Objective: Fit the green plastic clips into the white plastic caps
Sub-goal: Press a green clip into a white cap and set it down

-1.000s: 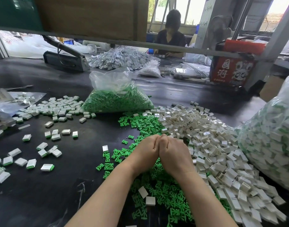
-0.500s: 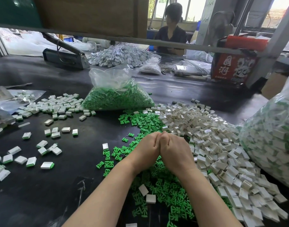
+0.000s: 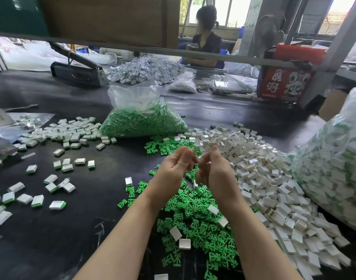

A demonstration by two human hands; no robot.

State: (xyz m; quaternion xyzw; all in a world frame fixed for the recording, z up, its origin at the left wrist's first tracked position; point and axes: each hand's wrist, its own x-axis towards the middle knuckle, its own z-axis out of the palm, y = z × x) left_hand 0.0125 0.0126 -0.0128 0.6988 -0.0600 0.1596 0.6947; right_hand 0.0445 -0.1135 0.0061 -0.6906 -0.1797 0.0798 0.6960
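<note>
Two hands hover over the green clips (image 3: pixel 195 223) heaped near on the desk (image 3: pixel 52 249), caps (image 3: pixel 274 184) piled within reach at right. Left hand (image 3: pixel 174 170) curled, contents unclear; right hand (image 3: pixel 215 172) pinches a white cap.

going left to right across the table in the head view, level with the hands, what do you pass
scattered finished caps with green clips fitted → left hand → right hand → heap of empty white caps → big clear bag of finished pieces
</note>
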